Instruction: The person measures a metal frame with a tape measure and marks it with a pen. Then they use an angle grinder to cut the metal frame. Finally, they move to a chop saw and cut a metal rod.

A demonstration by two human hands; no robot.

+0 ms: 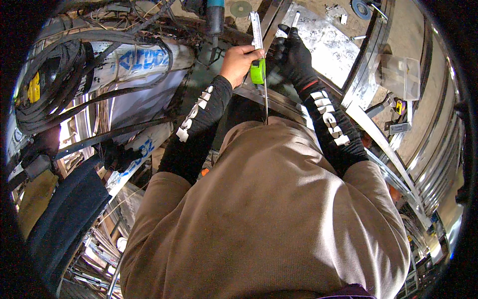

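Tape measure [257, 72] — smooth plastic; shirt [269, 209] — matt cloth

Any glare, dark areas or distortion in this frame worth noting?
All in the head view: bright light nearly whitens the pale sheet; the black-gloved right hand shows little detail; edges at far right curve, fisheye-style; corners go black.

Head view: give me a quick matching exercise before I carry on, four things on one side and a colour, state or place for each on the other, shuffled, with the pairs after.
Things
1. Left hand
2. Right hand
3. Tape measure
4. Plastic case

Colour, state or place
A. Gloved in black
B. See-through, toward the right side of the view
C. Bare, with no glove on
D. Bright green

Right pairs
1-C, 2-A, 3-D, 4-B
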